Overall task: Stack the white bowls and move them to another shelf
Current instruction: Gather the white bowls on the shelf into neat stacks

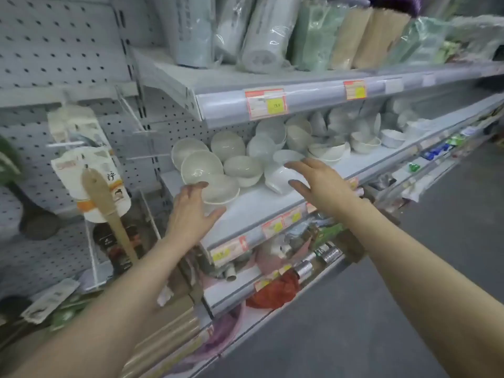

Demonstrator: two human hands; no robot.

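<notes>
Several white bowls lie tilted on the middle shelf (253, 203). One leaning bowl (201, 166) faces me at the left end, above a small stack of bowls (222, 190). My left hand (191, 214) reaches to that stack, fingers spread, fingertips touching its near rim. A white bowl on its side (279, 177) lies further right; my right hand (319, 184) hovers open just in front of it, fingers apart. More white bowls (330, 151) fill the shelf toward the right.
The upper shelf (226, 80) holds wrapped rolls (261, 31). Left of the shelves a pegboard (54, 50) carries hanging packets and a wooden spatula (106, 203). Lower shelves hold mixed packaged goods (275, 290). Grey floor (409, 309) lies to the right.
</notes>
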